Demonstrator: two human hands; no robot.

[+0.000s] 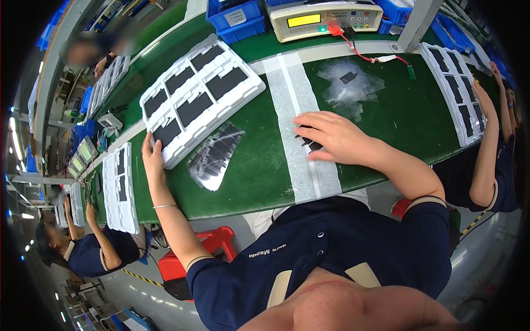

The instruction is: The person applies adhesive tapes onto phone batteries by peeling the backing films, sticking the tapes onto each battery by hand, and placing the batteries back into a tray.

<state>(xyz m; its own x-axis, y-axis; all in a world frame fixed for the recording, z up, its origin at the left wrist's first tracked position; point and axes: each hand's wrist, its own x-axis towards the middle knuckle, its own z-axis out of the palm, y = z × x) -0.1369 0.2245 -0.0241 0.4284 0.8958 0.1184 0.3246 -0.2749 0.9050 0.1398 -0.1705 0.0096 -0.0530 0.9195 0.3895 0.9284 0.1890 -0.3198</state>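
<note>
Tray (243, 91): white, moulded, dark flat rectangles in its pockets.
Left hand (153, 160): fingers flat on the tray's near corner, gripping nothing.
Right hand (331, 135): right of the tray, fingers spread, pressing a dark piece (310, 144).

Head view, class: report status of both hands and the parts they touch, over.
Left hand open, on edge of white tray of dark panels. Right hand flat over a dark panel on the white tape strip. Loose sleeved panels lie between them.

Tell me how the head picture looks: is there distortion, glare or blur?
Head view: strong fisheye bending, the green table edge curves and the corners go black; lamps glare at the left rim and the clear bags shine; light is even, the hands, left and right, stay sharp; things near the rim look soft.
</note>
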